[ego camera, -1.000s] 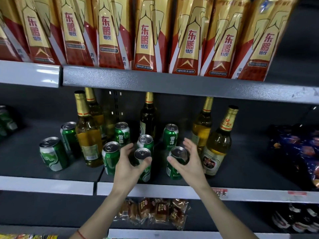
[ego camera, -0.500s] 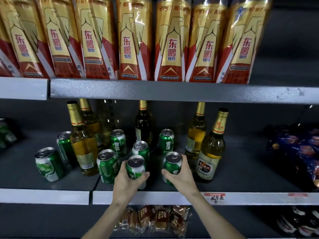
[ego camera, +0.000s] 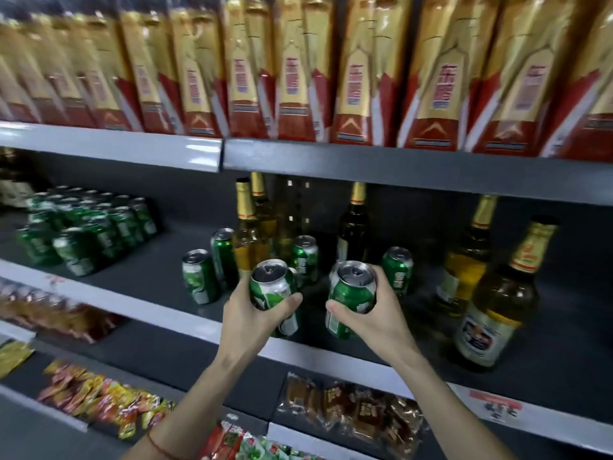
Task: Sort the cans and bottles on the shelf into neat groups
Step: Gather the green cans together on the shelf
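My left hand (ego camera: pixel 247 318) grips a green can (ego camera: pixel 270 287), lifted and tilted above the front of the middle shelf (ego camera: pixel 159 318). My right hand (ego camera: pixel 378 315) grips a second green can (ego camera: pixel 353 290) beside it. Under each held can another green can stands partly hidden. Loose green cans (ego camera: pixel 199 277) stand among yellow beer bottles (ego camera: pixel 247 234) behind my hands. A dark bottle (ego camera: pixel 355 224) stands at the back. Two more bottles (ego camera: pixel 496 307) stand at the right. A neat block of green cans (ego camera: pixel 93 224) fills the shelf's left part.
The upper shelf holds a row of gold and red drink packs (ego camera: pixel 298 71). Below the middle shelf lie snack packets (ego camera: pixel 351 413) and colourful sachets (ego camera: pixel 99 400). Brown packets (ego camera: pixel 49 313) sit at the lower left.
Both hands have closed on a can each and lifted it off the shelf. The view has swung left, bringing the block of cans into sight.
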Tool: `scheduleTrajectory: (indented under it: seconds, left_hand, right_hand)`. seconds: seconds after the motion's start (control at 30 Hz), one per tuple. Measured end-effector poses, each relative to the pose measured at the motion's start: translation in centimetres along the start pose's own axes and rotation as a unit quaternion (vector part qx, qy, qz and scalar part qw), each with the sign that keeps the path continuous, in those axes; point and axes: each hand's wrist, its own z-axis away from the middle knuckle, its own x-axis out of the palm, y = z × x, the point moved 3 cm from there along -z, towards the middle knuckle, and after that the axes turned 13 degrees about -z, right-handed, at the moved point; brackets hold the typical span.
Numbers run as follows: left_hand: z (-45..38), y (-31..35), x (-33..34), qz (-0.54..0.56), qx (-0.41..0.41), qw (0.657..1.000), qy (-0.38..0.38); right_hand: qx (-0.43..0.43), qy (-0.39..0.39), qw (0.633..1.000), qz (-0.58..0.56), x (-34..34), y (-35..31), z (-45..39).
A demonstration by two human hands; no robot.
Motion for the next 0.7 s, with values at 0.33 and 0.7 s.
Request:
scheduleTrajectory:
  seconds: [0.33,0.7]
  left_hand:
    - [-2.4,-7.7,-16.6,-0.030,-0.031,0.993,0.106]
    - [-5.8,-17.6,-35.5,-0.067,-0.048,0.984,0.156]
  right_hand:
    - [-0.037,-0.103,0.994,-0.028,18.0,-2.9,-2.9]
    - [-0.024,-0.189,0.979,-0.074,40.2,-3.2,-5.8]
